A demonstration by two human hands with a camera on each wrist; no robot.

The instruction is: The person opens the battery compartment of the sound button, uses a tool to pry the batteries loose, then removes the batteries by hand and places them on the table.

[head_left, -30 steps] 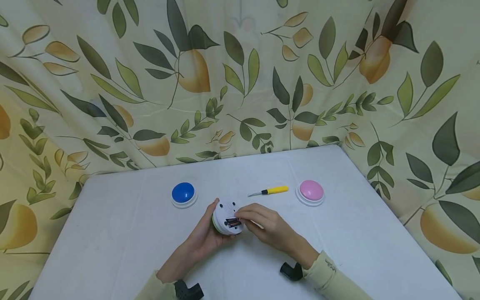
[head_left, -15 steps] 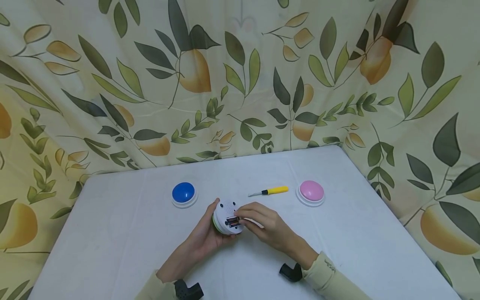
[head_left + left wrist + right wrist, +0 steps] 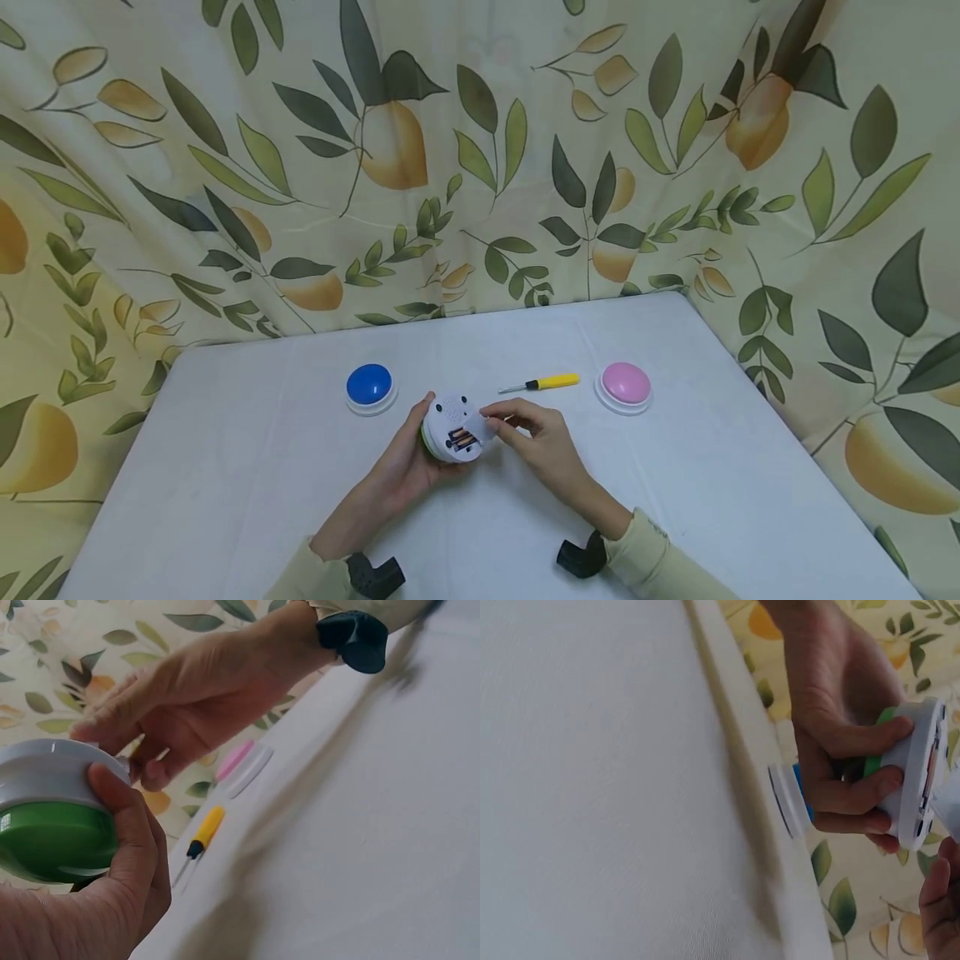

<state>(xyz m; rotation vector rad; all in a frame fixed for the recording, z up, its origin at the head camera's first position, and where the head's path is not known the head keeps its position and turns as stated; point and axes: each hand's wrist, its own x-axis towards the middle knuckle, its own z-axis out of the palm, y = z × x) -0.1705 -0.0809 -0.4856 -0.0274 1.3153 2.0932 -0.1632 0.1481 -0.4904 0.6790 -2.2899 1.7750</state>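
Showing white table (image 3: 262, 433) — backing onto cream fabric backdrop (image 3: 502, 221), repeating green leaves (image 3: 516, 143) and orange fruit (image 3: 395, 146) — catching fairly dim light.

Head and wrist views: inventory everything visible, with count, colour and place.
Table: 1, white, under everything.
Patterned curtain: 1, cream, behind the table.
Blue button: 1, blue on white base, left of centre.
Pink button: 1, pink on white base, right of centre.
Screwdriver: 1, yellow and black, between those two, nearer the pink.
Green button: 1, green and white, held above the table.
Batteries: count unclear, dark and copper, in its open compartment.
Flat piece: 1, white, at that compartment.
Wrist devices: 2, black, one per arm.
Sleeves: 2, pale, at the head view's bottom edge.
Left hand: 1, gripping the green button.
Right hand: 1, pinching the flat piece.
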